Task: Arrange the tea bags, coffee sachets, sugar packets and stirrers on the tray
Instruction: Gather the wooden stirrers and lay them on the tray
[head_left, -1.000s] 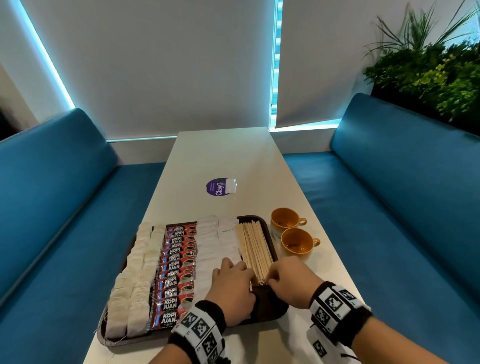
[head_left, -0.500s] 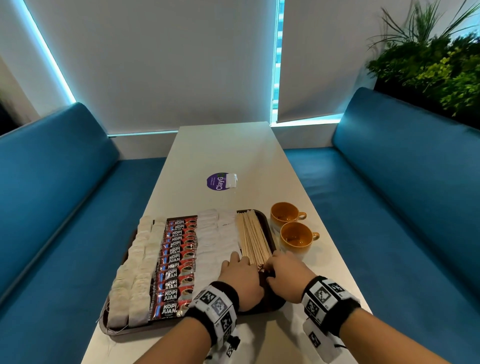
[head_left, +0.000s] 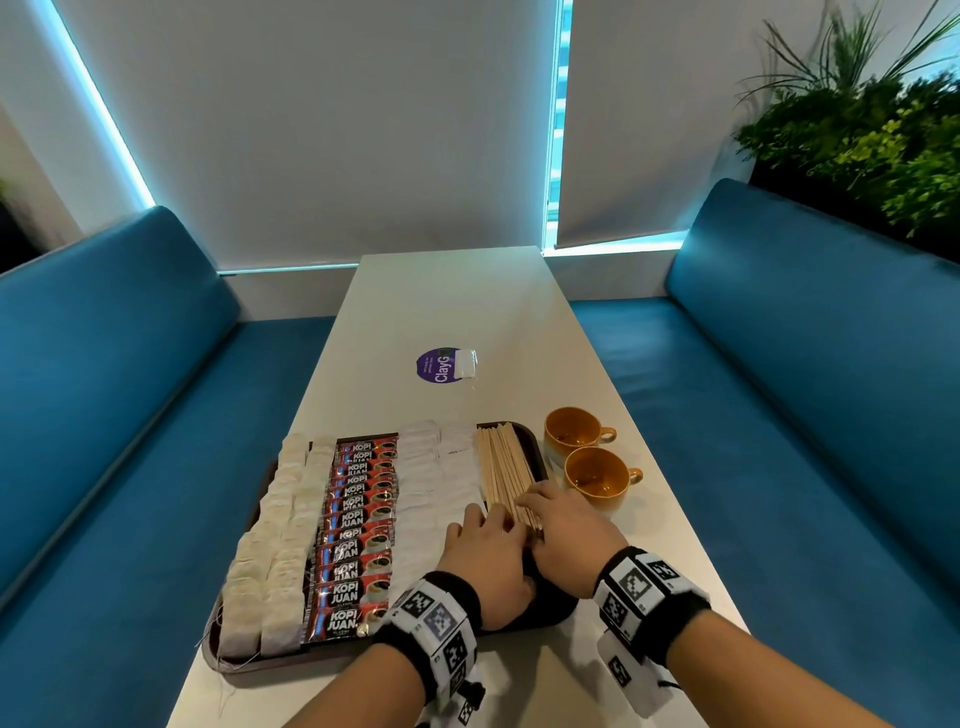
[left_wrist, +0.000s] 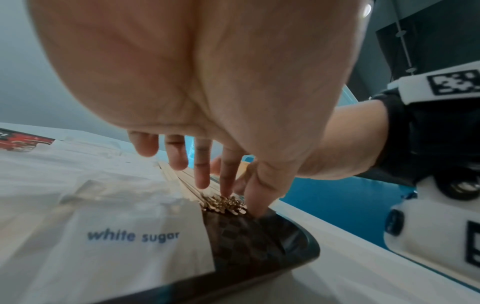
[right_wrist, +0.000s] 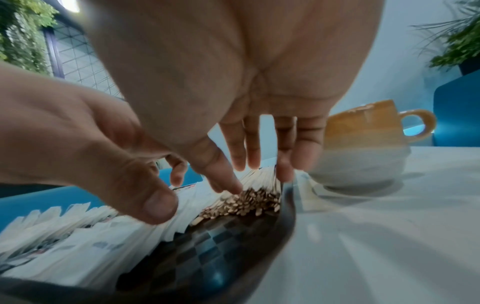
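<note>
The bundle of pale wooden stirrers (head_left: 503, 475) lies at the dark rectangular tray's (head_left: 535, 441) three o'clock edge, where the left hand (head_left: 485, 558) and right hand (head_left: 563, 530), fingers straight and grasping nothing, have slid forward onto its near ends, apparently final squaring.

On the tray (head_left: 535, 436), stirrers (head_left: 501, 467) lie right of sugar packets (head_left: 457, 467); cups (head_left: 597, 473) apparently beside it.

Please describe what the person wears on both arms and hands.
The left hand and right hand are bare, without gloves or sleeves. Each wrist carries a black wristband with white blocks printed with black square markers, and a small camera unit is mounted underneath.
</note>
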